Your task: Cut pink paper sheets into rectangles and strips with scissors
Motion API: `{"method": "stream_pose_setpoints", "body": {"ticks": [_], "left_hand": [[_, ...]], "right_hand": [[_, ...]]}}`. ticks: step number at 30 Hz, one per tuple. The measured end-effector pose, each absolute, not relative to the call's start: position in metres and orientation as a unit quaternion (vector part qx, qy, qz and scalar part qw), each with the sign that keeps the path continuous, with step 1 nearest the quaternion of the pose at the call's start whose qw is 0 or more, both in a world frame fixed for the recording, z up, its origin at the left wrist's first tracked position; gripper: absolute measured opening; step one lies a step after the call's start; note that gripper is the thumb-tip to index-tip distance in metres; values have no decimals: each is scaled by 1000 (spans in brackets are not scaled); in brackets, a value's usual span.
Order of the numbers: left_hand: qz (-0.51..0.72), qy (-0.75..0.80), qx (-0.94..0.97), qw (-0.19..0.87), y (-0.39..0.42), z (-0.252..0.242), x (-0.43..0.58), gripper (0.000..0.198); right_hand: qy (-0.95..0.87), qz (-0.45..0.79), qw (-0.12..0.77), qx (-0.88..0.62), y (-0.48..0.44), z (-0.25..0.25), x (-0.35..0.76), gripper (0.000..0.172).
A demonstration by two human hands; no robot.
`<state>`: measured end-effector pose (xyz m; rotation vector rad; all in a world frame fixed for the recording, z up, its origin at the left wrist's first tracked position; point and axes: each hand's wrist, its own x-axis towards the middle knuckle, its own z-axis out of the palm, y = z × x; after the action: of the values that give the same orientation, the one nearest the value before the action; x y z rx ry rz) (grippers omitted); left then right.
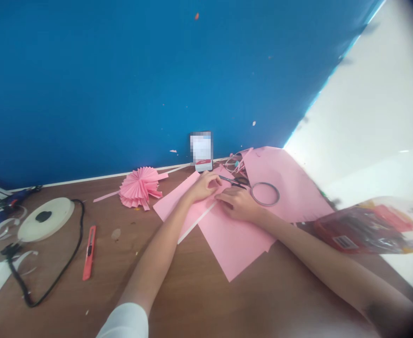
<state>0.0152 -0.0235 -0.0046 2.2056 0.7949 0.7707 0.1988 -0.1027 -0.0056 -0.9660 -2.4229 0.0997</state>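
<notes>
Pink paper [233, 249] lies in overlapping pieces on the brown table, with a narrow white strip [196, 222] running slantwise across it. My left hand [203, 187] rests over the upper part of the paper, fingers curled in toward the thumb. Close by on the right, my right hand [240, 203] has its fingers bent and closed at the strip's upper end. What either hand pinches is too small to make out. Dark-handled scissors [240, 180] lie just beyond both hands. A grey ring [277, 197] sits on the pink paper beside my right hand.
A pleated pink paper fan [139, 187] lies left. Nearer are a red box cutter [89, 253], a white disc [57, 227] and a black cable [67, 264]. A phone [202, 152] leans against the blue wall [122, 84]. Plastic packaging [364, 230] lies right.
</notes>
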Motion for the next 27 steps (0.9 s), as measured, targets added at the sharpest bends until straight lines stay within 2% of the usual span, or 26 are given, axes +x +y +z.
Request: {"method": "stream_pose_setpoints", "body": {"ticks": [5, 14, 19, 22, 27], "left_hand": [[289, 284, 846, 347, -26, -1, 17, 9], [272, 274, 843, 375, -22, -5, 16, 19], [254, 287, 833, 399, -17, -4, 17, 13], [243, 304, 825, 410, -17, -2, 18, 7], [248, 304, 816, 425, -18, 0, 18, 16]], "right_hand": [[-882, 30, 244, -403, -102, -5, 196, 26], [-840, -34, 251, -481, -100, -15, 197, 20], [-816, 28, 289, -499, -96, -11, 201, 34], [-834, 64, 281, -471, -97, -6, 201, 43], [-855, 52, 261, -445, -98, -4, 200, 49]]}}
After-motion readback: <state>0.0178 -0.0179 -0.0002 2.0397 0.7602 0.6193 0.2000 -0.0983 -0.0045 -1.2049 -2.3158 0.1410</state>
